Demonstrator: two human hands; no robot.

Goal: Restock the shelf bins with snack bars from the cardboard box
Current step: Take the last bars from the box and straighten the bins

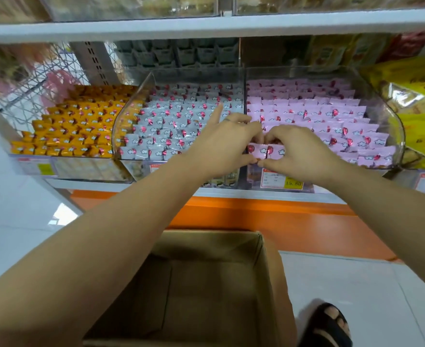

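A shop shelf runs across the view and carries clear bins packed in tidy rows: orange bars on the left, white bars in the middle, and pink bars in the right-hand bin. Both hands meet at the front left corner of that pink bin. The left hand and the right hand each pinch a couple of pink bars between them, thumbs underneath and fingers curled over the top. The left forefinger sticks out straight. Squeezing from both sides probably keeps the bars squared up, so they slot level into the front row. The cardboard box stands on the floor just below and shows only its bare bottom, so this is likely the last handful.
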